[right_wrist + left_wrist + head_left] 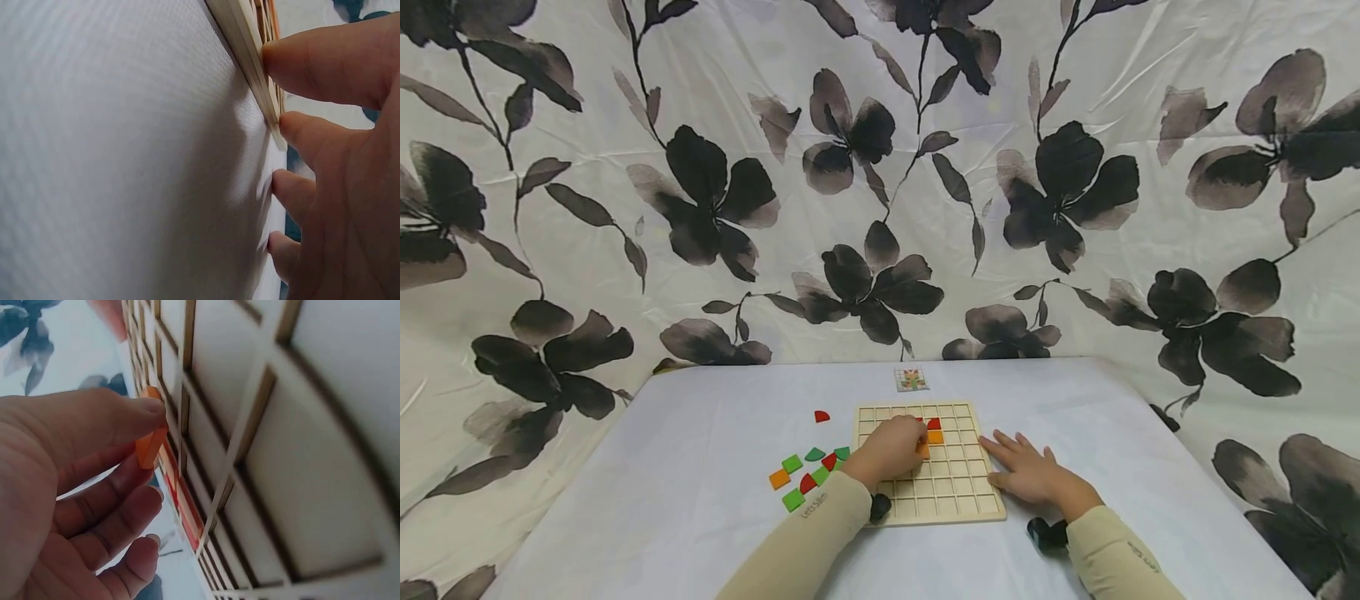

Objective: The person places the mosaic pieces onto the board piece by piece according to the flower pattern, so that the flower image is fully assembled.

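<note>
A light wooden grid board point(955, 483) lies on the white-covered table. Over its middle, my left hand point(887, 450) pinches an orange square tile point(149, 447) between thumb and fingers, the tile tilted close to the grid. Just beyond those fingers, a red piece point(934, 423) and another orange tile point(936, 437) sit in cells of the board. More red beside them is partly covered by the left hand. My right hand point(1030, 477) rests at the board's right edge with fingers spread; its thumb and index fingertip touch the edge in the right wrist view.
Left of the board lie several loose green, red and orange pieces, among them a green square point(792, 463) and an orange square point(779, 479). A red quarter-round point(822, 416) lies apart, farther back. Behind the board is a small patterned card point(912, 380). Floral cloth hangs behind the table.
</note>
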Demonstrator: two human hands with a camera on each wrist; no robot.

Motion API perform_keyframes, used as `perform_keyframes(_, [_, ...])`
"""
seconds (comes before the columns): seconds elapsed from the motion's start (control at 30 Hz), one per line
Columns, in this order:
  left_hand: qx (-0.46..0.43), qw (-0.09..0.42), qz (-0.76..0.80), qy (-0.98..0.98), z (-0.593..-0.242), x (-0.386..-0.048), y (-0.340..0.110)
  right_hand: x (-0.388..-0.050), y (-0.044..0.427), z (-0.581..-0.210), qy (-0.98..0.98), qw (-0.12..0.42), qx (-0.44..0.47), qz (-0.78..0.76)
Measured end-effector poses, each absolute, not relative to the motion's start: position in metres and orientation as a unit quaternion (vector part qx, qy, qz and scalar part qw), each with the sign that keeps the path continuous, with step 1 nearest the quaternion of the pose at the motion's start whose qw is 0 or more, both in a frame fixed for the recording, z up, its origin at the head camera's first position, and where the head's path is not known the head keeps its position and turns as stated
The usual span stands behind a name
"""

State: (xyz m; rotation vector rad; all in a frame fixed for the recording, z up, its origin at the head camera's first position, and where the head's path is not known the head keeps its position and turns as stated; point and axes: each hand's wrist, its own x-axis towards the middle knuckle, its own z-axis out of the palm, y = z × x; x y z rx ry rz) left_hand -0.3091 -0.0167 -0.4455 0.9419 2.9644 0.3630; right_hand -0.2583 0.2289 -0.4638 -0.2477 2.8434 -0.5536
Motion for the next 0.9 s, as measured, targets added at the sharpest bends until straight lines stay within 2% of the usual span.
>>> perform_keyframes(0.47, [0.293, 0.027, 0.125, 0.947, -0.4450, -0.3093, -0.0162, -0.2599, 0.2294, -0.4638, 0.973, 0.110, -0.091, -0.181])
perform_keyframes(0.73, [0.305, 0.008, 0.084, 0.949, -0.4473, -0.3032, -0.0153, -0.2586, 0.2270, -0.4609, 0.974, 0.113, -0.086, -0.177])
perform_keyframes(0.9, [0.302, 0.027, 0.107, 0.947, -0.4448, -0.3008, -0.0232, -0.2583, 0.2276, -0.4614, 0.973, 0.114, -0.086, -0.181])
